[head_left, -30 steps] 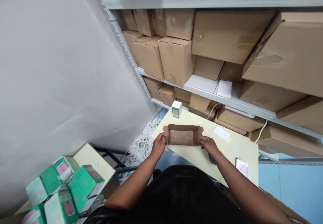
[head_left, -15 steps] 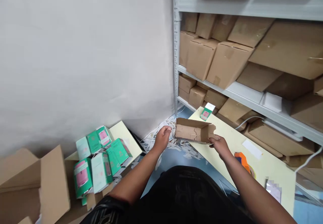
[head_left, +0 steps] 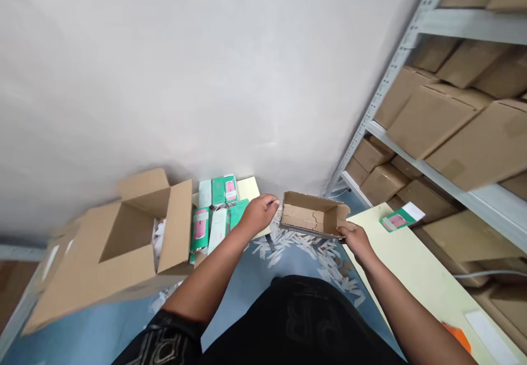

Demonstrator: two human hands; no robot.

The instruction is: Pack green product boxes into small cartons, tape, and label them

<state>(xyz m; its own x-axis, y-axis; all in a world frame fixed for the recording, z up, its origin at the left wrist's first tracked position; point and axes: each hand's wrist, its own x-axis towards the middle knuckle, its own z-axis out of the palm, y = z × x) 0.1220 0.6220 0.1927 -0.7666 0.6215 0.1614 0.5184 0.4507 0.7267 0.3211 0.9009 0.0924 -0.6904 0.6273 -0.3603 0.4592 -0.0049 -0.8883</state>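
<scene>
A small open brown cardboard box [head_left: 313, 220] hangs in the air over the floor, between the two tables. My right hand [head_left: 354, 239] grips its right end. My left hand [head_left: 258, 214] is at its left end with fingers curled, touching or just off the cardboard. Just left of my left hand, several green and pink product boxes [head_left: 214, 217] lie on a small pale table [head_left: 247, 188].
A large open carton [head_left: 123, 244] sits at the left. White paper strips [head_left: 296, 247] litter the blue floor. A pale yellow table [head_left: 411, 271] at right carries one green box [head_left: 397, 219] and something orange [head_left: 457, 338]. Metal shelves [head_left: 453, 184] hold many cartons.
The small box was lifted off the yellow table and carried left. My view swung left, bringing the large open carton and the green boxes toward the middle.
</scene>
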